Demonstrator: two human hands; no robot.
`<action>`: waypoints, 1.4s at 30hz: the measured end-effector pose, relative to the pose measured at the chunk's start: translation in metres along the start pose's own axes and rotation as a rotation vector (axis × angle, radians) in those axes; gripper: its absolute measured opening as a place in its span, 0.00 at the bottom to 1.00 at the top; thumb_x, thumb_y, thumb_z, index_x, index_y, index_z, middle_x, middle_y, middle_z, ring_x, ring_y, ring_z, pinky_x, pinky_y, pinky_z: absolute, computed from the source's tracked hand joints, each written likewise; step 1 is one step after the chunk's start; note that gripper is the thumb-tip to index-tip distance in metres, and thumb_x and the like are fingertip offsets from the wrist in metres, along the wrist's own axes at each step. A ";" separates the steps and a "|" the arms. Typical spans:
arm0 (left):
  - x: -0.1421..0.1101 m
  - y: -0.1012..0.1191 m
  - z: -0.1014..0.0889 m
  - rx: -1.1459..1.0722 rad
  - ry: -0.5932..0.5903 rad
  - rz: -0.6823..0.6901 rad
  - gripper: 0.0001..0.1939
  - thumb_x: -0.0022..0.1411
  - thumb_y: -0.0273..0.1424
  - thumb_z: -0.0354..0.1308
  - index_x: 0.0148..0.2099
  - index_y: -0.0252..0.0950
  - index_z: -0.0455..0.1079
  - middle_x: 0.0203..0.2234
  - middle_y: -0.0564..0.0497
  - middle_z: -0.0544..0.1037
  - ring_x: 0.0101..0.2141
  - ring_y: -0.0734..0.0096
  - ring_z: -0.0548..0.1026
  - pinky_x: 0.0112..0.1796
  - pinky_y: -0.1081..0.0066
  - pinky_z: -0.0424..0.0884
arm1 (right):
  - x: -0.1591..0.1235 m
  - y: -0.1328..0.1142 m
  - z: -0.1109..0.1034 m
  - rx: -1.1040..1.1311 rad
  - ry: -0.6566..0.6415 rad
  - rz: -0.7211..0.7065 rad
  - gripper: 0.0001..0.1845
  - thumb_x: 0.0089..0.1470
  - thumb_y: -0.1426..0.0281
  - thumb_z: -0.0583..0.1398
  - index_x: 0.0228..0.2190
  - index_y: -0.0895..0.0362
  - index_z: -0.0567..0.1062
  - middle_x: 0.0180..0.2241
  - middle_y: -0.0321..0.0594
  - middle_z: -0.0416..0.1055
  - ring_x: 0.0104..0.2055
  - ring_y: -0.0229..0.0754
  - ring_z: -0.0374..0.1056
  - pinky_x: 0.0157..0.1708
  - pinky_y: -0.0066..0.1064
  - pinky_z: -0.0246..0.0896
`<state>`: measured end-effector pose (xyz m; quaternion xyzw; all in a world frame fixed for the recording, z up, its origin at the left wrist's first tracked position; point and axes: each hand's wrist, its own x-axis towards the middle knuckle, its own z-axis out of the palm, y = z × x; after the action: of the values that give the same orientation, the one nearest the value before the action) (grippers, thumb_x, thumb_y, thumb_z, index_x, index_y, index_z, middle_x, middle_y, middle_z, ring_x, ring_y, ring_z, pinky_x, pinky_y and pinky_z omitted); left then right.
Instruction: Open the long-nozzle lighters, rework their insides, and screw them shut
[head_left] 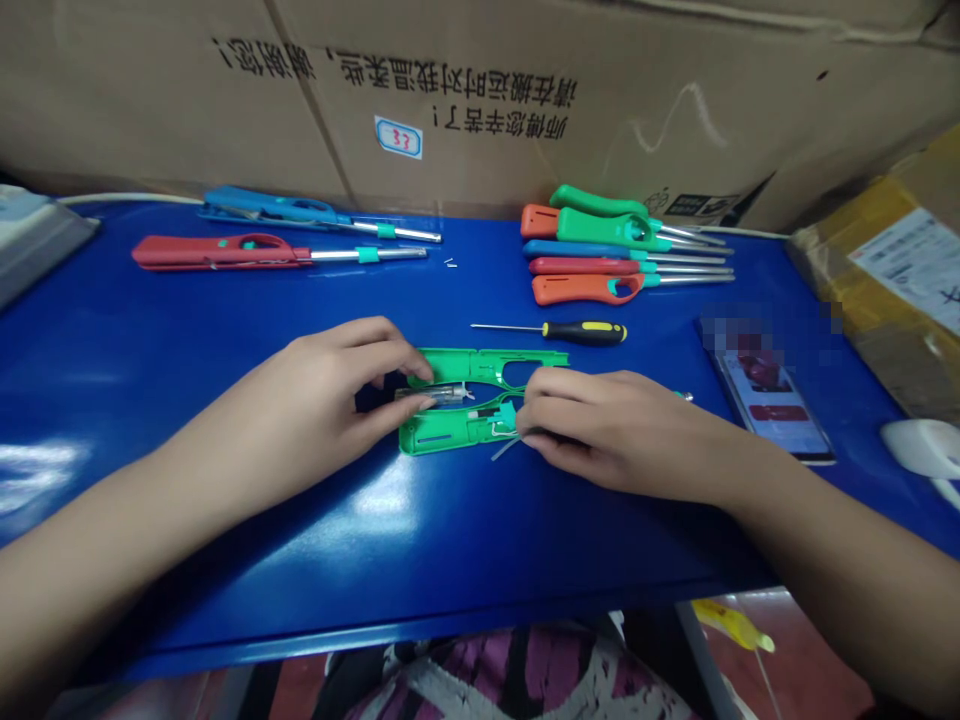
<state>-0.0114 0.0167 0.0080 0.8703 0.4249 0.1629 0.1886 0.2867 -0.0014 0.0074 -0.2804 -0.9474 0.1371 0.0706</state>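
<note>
An opened green lighter shell [480, 368] lies flat in the middle of the blue table [225, 340], its inner parts showing. My left hand [330, 400] rests at its left end, thumb and fingers pinched on a small clear cylinder [439, 394] inside the shell. My right hand [600, 425] covers the shell's right end, fingers closed on a small teal part [508, 415] with thin wires beside it. A black and yellow screwdriver [570, 331] lies just behind the shell.
A pile of several long-nosed lighters [600, 250] in green, orange, blue and red sits at the back right. A red lighter [225, 252] and a blue lighter [285, 211] lie back left. A phone [776, 400] lies right. Cardboard boxes [525, 90] wall the back.
</note>
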 end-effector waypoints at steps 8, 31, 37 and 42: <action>-0.002 0.000 0.001 -0.012 -0.010 0.070 0.15 0.74 0.40 0.55 0.48 0.40 0.81 0.43 0.48 0.79 0.40 0.65 0.80 0.42 0.65 0.74 | 0.000 0.000 -0.001 0.114 -0.026 0.020 0.09 0.72 0.71 0.55 0.40 0.58 0.74 0.36 0.36 0.71 0.36 0.37 0.66 0.36 0.30 0.58; -0.008 0.019 0.000 -0.102 0.053 -0.063 0.11 0.75 0.42 0.56 0.47 0.40 0.71 0.35 0.53 0.78 0.30 0.70 0.74 0.33 0.69 0.71 | 0.004 -0.003 -0.001 0.344 -0.003 0.116 0.04 0.68 0.72 0.59 0.37 0.56 0.73 0.37 0.34 0.71 0.37 0.34 0.66 0.36 0.28 0.57; -0.011 0.025 0.008 -0.349 0.035 -0.102 0.11 0.73 0.40 0.60 0.52 0.41 0.75 0.42 0.53 0.84 0.40 0.69 0.81 0.36 0.74 0.73 | 0.007 -0.006 -0.002 0.419 0.149 0.154 0.03 0.65 0.74 0.61 0.36 0.57 0.74 0.35 0.33 0.69 0.29 0.30 0.59 0.31 0.26 0.56; -0.011 0.030 0.011 -0.458 -0.067 -0.178 0.13 0.73 0.41 0.59 0.48 0.41 0.81 0.39 0.53 0.85 0.37 0.69 0.81 0.33 0.74 0.74 | 0.006 -0.009 -0.001 0.569 0.146 0.341 0.05 0.63 0.71 0.62 0.33 0.56 0.76 0.24 0.27 0.62 0.22 0.29 0.55 0.23 0.25 0.53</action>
<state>0.0072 -0.0109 0.0113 0.7689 0.4454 0.2088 0.4085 0.2774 -0.0054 0.0111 -0.4130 -0.8031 0.3854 0.1897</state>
